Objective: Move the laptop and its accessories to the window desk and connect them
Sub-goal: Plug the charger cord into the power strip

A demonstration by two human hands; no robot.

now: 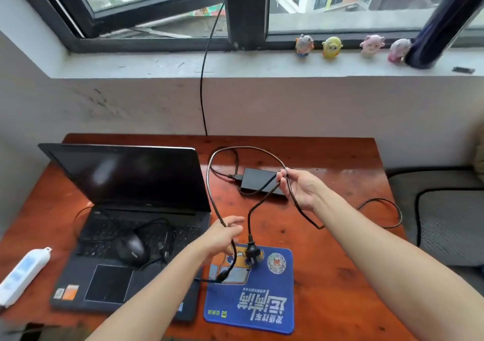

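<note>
We stood at a reddish wooden desk [327,275] under a window sill [183,64] lined with small figurines [332,46]. Our right hand [301,187] had its fingers curled around the black charger cable [213,196] just in front of the power brick [258,181]; our left hand [222,234] pinched the same cable above the dangling plug [253,250]. The open laptop [125,209] carried a mouse [130,247]. The blue mouse pad [251,301] bore Chinese writing we couldn't read.

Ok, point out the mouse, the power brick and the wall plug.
mouse [131,247], head view, top of its shell.
power brick [258,181], head view, its flat top.
wall plug [253,251], head view, the plug body.
</note>
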